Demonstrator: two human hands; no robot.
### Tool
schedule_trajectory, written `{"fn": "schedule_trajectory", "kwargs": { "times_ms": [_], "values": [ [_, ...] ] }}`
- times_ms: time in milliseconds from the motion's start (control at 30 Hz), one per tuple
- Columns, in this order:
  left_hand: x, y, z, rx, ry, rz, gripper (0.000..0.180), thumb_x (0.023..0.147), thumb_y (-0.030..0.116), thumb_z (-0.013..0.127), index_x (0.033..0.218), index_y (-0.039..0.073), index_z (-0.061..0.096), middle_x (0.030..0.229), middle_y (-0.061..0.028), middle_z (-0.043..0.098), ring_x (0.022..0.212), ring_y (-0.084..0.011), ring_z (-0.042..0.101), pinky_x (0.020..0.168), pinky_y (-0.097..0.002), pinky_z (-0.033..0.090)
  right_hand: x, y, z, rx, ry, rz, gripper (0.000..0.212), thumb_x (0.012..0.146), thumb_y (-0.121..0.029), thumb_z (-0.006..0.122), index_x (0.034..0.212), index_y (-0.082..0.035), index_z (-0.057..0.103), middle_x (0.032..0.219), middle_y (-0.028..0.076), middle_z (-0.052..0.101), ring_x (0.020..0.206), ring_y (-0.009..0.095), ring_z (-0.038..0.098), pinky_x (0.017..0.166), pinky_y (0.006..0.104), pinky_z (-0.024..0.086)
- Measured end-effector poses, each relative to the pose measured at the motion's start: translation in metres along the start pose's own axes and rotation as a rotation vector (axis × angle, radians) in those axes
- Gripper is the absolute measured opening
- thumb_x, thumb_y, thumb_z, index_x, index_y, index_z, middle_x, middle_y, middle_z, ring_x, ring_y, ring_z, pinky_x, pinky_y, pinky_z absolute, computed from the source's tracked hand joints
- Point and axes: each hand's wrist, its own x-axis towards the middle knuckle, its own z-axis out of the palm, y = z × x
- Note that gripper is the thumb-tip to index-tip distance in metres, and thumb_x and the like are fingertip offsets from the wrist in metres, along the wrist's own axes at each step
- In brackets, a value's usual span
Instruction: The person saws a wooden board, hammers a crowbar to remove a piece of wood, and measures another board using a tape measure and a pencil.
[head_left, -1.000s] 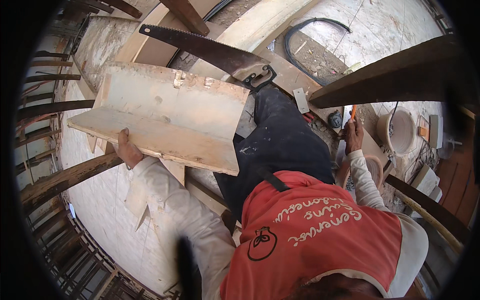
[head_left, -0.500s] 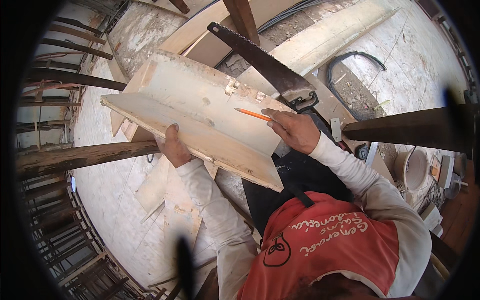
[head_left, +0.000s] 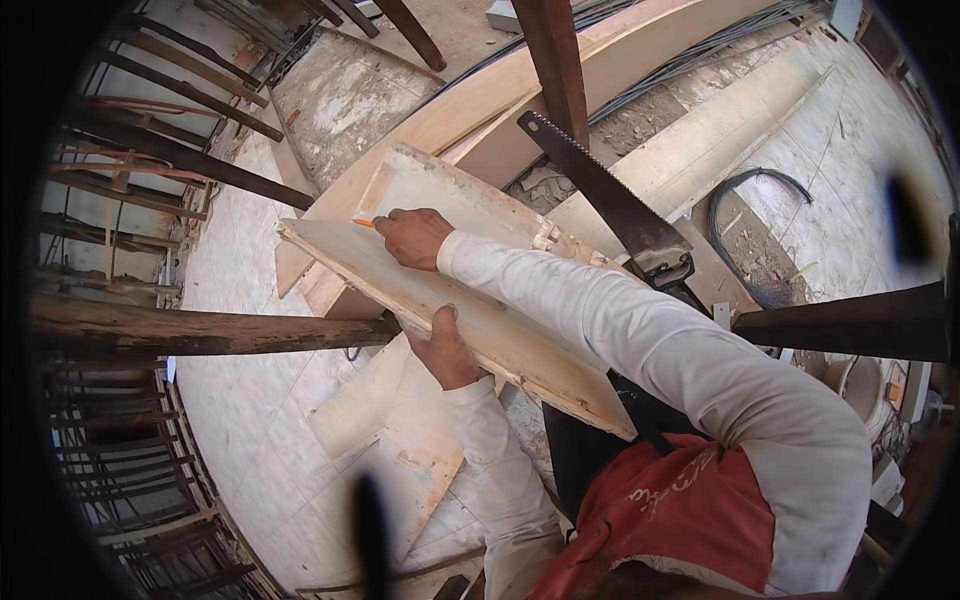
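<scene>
A pale wooden board (head_left: 470, 320) lies tilted across my lap, resting against another plank (head_left: 450, 195) behind it. My left hand (head_left: 445, 350) grips the board's near edge from below, thumb on top. My right hand (head_left: 412, 237) reaches across to the board's far left end and holds an orange pencil (head_left: 363, 223) with its tip on the wood. A hand saw (head_left: 610, 205) with a dark handle lies just beyond the boards, its toothed blade pointing up and left.
Dark wooden poles (head_left: 200, 330) cross the view at left and right. Scrap plywood pieces (head_left: 400, 450) lie on the tiled floor below. A long pale beam (head_left: 620, 60) and a black hose (head_left: 760, 230) lie further off. A white bucket (head_left: 860, 385) stands at right.
My right hand has moved with the pencil from the board's right end near the saw handle across to its left end. The left hand keeps its hold on the near edge.
</scene>
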Motion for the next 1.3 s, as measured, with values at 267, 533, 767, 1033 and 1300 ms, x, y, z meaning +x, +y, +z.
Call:
{"fn": "schedule_trajectory", "kwargs": {
  "times_ms": [267,533,767,1033,1300],
  "values": [
    [-0.006,0.003,0.012,0.005,0.065,0.036,0.066,0.080,0.004,0.058,0.143,-0.006,0.039,0.128,-0.0175,0.054,0.113,-0.0280,0.056,0.100,-0.0359,0.045,0.045,0.002,0.022,-0.090,-0.048,-0.036,0.022,0.090,-0.015,0.056,0.105,-0.001,0.067,0.102,0.022,0.068,0.093,0.039,0.070,0.080,0.0483,0.057],
    [-0.009,0.006,-0.015,-0.039,0.099,-0.018,0.067,0.080,0.004,0.057,0.144,-0.006,0.037,0.130,-0.0191,0.053,0.115,-0.0283,0.056,0.101,-0.0366,0.045,0.012,-0.036,-0.016,-0.268,-0.208,-0.179,0.015,0.079,-0.012,0.060,0.082,-0.001,0.071,0.082,0.021,0.071,0.079,0.040,0.071,0.072,0.0496,0.057],
    [-0.003,0.003,0.016,-0.062,-0.011,-0.004,0.074,0.080,0.002,0.058,0.149,-0.007,0.032,0.135,-0.0197,0.052,0.119,-0.0284,0.054,0.105,-0.0366,0.042,0.075,0.011,0.007,-0.257,0.035,-0.164,0.016,0.083,-0.012,0.059,0.086,-0.002,0.071,0.083,0.021,0.071,0.080,0.040,0.071,0.073,0.0494,0.056],
    [-0.006,0.003,-0.013,-0.026,0.064,-0.042,0.074,0.079,0.003,0.058,0.148,-0.008,0.032,0.135,-0.0192,0.051,0.118,-0.0274,0.054,0.104,-0.0356,0.043,-0.024,-0.024,-0.014,-0.314,-0.279,-0.201,0.017,0.082,-0.013,0.059,0.084,-0.002,0.072,0.081,0.022,0.071,0.080,0.039,0.072,0.073,0.0486,0.057],
    [-0.003,0.004,0.015,-0.101,-0.028,0.021,0.076,0.079,0.003,0.058,0.149,-0.008,0.031,0.136,-0.0197,0.051,0.119,-0.0278,0.054,0.104,-0.0352,0.043,0.061,-0.001,0.000,-0.256,0.063,-0.181,0.015,0.080,-0.012,0.062,0.081,-0.002,0.072,0.082,0.022,0.071,0.079,0.039,0.072,0.070,0.0491,0.057]
  ]
}}
